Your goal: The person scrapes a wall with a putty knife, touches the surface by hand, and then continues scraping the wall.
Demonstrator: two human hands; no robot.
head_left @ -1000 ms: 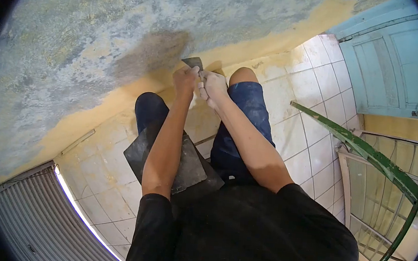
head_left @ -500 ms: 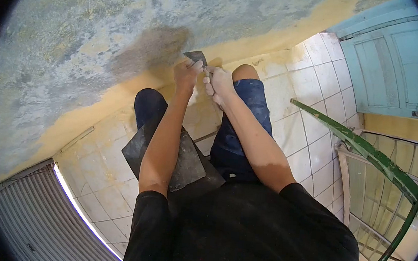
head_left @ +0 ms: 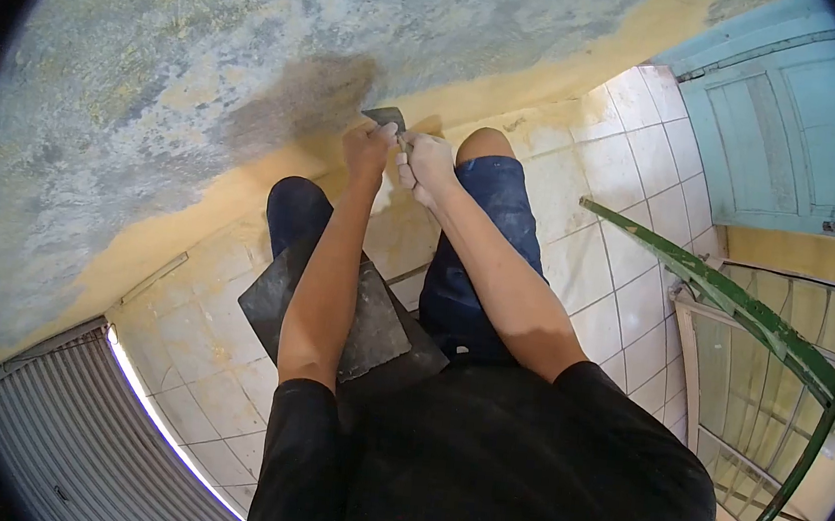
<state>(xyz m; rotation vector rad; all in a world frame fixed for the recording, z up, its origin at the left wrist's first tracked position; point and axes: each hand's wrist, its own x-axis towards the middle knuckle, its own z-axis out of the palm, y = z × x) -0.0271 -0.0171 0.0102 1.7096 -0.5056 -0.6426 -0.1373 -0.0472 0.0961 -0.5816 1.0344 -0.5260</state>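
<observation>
A scraper (head_left: pixel 386 117) with a dark flat blade is at the lower part of the wall (head_left: pixel 268 35), its blade up against the surface as far as I can see. My right hand (head_left: pixel 427 166) is closed around its handle. My left hand (head_left: pixel 366 147) is closed too, with fingers pressed at the base of the blade. White dust coats the fingers of both hands. Beside the blade, a brownish-grey patch (head_left: pixel 302 99) marks the mottled blue-grey wall. Under my left forearm, a dark flat slab (head_left: pixel 380 332) lies across my lap.
Pale tiles (head_left: pixel 214 392) cover the floor, stained yellow near the wall. A ribbed metal shutter (head_left: pixel 80 429) stands at lower left. On the right are a light blue door (head_left: pixel 790 146), a green metal bar (head_left: pixel 735 301) and a framed grille (head_left: pixel 783 326).
Both hands and the scraper have shifted slightly left and up along the wall. The grip looks the same, and the slab on my lap has barely moved.
</observation>
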